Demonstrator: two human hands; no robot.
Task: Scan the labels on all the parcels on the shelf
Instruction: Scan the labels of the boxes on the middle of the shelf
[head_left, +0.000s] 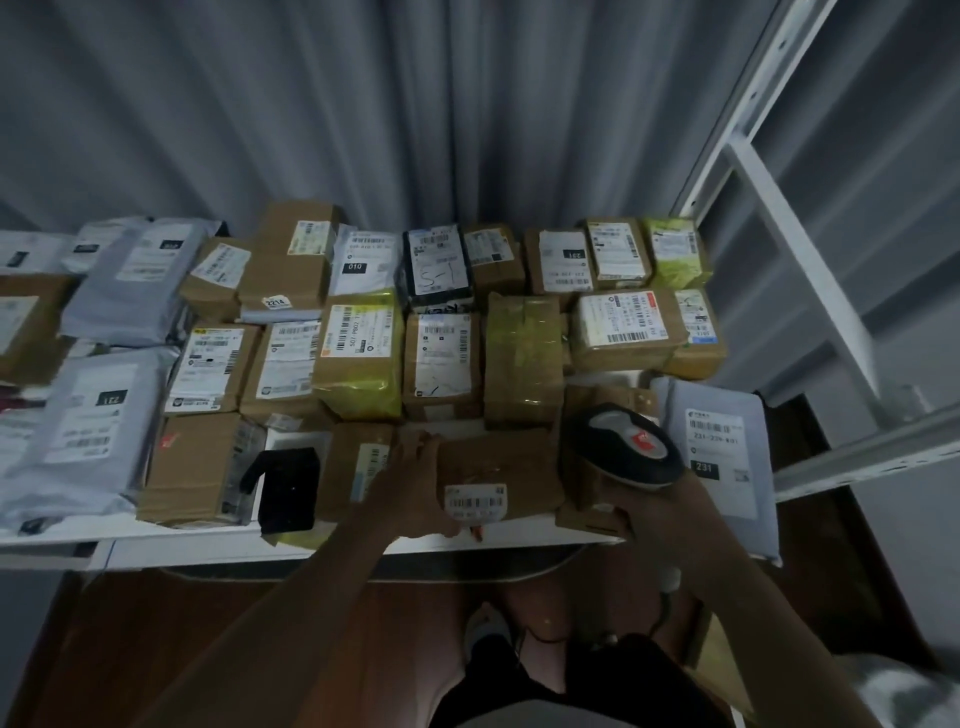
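Observation:
Several parcels, brown cardboard boxes and grey plastic mailers with white barcode labels, cover a white shelf (208, 545). My left hand (415, 483) grips the left edge of a flat brown parcel (498, 462) at the shelf's front; its label (475, 500) faces up near the front edge. My right hand (660, 514) holds a black and grey barcode scanner (626, 447) with a red button, its head just right of that parcel and above another brown box (587, 499).
A grey mailer (719, 457) marked 231 lies at the front right. A small black object (285, 491) sits front left. White metal shelf uprights (779, 218) rise at the right. Grey curtain hangs behind. My legs and wooden floor show below the shelf.

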